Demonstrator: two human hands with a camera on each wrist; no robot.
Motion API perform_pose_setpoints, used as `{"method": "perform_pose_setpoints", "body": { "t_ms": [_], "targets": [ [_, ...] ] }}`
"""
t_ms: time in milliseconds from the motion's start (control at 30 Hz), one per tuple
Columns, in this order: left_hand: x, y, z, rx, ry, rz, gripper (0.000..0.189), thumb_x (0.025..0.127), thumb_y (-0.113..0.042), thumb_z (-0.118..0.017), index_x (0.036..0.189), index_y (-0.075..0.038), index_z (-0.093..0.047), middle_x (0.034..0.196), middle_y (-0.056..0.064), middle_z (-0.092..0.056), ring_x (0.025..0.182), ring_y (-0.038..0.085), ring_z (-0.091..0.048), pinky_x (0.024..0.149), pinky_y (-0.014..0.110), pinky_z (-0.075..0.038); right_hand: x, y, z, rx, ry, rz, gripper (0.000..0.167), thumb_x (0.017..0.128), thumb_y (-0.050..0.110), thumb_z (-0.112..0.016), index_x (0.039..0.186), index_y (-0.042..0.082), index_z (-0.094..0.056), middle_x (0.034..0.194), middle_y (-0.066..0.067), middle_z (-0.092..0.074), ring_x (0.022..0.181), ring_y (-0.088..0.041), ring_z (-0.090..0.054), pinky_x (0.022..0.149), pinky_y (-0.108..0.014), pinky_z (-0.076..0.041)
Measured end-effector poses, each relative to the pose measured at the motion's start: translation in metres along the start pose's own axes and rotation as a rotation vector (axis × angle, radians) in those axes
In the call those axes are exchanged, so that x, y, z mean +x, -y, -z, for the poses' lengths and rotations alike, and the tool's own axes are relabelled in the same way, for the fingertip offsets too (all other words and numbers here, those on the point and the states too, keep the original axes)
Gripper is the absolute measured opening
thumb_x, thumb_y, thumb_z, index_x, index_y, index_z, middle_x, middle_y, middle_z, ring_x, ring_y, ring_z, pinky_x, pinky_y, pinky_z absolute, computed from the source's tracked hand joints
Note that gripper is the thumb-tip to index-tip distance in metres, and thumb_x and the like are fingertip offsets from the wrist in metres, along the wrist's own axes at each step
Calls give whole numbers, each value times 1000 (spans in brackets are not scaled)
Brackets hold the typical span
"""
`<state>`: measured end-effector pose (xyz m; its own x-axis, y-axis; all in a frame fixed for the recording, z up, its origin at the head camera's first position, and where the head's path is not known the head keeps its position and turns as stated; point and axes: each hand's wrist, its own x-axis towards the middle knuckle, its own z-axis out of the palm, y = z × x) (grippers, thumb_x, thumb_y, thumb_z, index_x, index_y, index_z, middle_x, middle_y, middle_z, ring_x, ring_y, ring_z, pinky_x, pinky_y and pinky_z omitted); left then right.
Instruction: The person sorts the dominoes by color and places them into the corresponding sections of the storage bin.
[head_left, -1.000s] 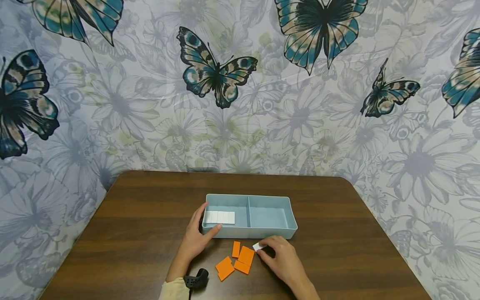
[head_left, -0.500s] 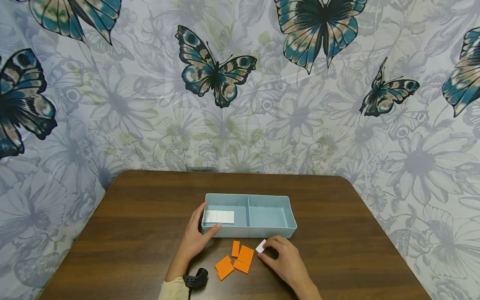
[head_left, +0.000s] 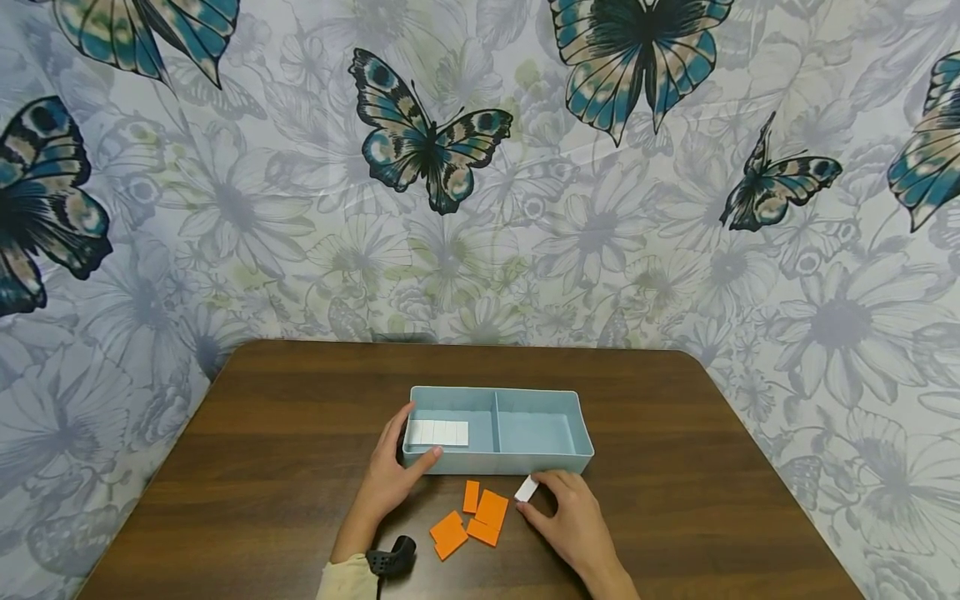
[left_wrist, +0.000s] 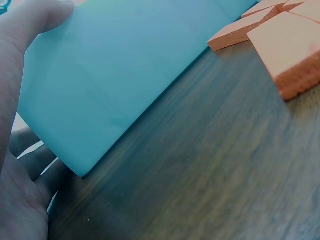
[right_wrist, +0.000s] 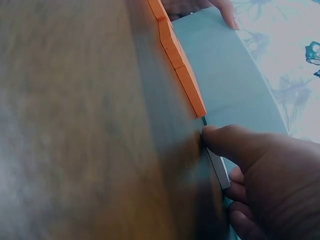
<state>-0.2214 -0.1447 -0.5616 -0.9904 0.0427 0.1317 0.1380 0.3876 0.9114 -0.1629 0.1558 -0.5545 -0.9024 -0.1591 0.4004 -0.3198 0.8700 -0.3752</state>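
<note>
A light blue two-compartment box (head_left: 501,465) stands on the table. My left hand (head_left: 392,479) grips its left end, thumb on the front rim and fingers around the side wall. In the left wrist view the thumb (left_wrist: 52,15) lies over the front wall. My right hand (head_left: 566,517) pinches a small white block (head_left: 527,488) by its ends between thumb and fingertips, just in front of the box. The right wrist view shows this white block (right_wrist: 218,169) edge-on. White blocks (head_left: 440,433) lie in a row inside the left compartment; the right compartment holds nothing.
Several orange blocks (head_left: 491,508) lie loose on the brown wooden table (head_left: 300,433) between the hands, in front of the box. A black device (head_left: 393,557) sits on the left wrist. Behind the table hangs a butterfly-and-flower patterned cloth (head_left: 600,275).
The white block in my right hand has turned, its far end swinging up toward the box, and has shifted slightly right. My left hand and the box keep their places.
</note>
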Motion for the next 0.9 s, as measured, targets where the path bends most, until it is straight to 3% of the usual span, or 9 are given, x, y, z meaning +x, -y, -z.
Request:
{"method": "perform_pose_setpoints", "body": {
  "t_ms": [633, 900],
  "targets": [
    [-1, 0, 1, -15, 9, 0, 91, 90, -46, -78, 163, -24, -29, 168, 10, -27, 153, 40, -30, 117, 70, -27, -2, 5, 5, 30, 26, -41, 36, 77, 26, -91, 107, 12, -78, 106, 3, -72, 102, -17, -65, 89, -41, -57],
    [-1, 1, 1, -20, 11, -7, 91, 91, -45, -78, 163, -24, -29, 168, 11, -27, 153, 40, -30, 117, 70, -27, 0, 8, 10, 59, 17, 2, 36, 76, 25, -91, 109, 16, -78, 108, 8, -71, 101, -12, -63, 87, -38, -56]
  ]
}}
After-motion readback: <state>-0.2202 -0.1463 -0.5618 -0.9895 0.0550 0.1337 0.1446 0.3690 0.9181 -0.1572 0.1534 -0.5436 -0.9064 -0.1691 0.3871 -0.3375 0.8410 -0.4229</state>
